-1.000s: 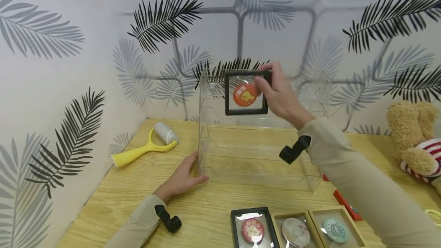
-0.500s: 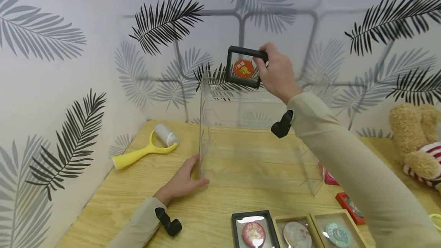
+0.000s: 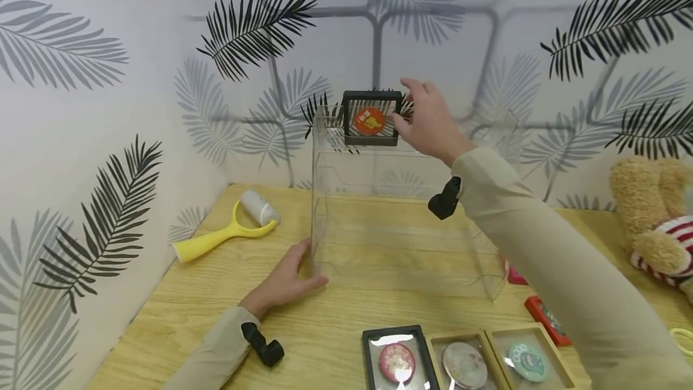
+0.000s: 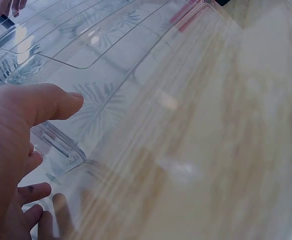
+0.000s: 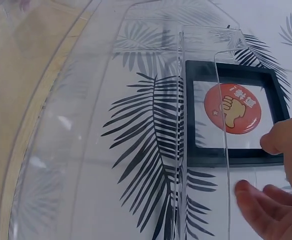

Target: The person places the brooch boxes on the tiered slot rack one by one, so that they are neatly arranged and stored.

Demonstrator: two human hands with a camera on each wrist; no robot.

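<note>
Black frame (image 3: 371, 119) stands high on the clear rack (image 3: 411, 239); I have my right grip (image 3: 431, 120) released beside it, my left grip (image 3: 286, 282) relaxed at the rack's lower left corner.

The frame (image 3: 371, 95) is black, its badge (image 3: 370, 121) orange-red and yellow, the wall (image 3: 335, 53) leaf-patterned.

Rack (image 3: 320, 215): clear plastic, smooth and glossy; highlights are thrown back. Racked frame (image 3: 372, 95): matt plastic by look. Its badge (image 5: 233, 108) is seen as slick, shiny. Tabletop (image 3: 303, 342) is wood-grained, lightly sheened. Roller handle (image 3: 208, 245): smooth plastic. Right sleeve (image 3: 552, 257): matt cloth. Bear (image 3: 644, 221) is covered in rough plush.
</note>
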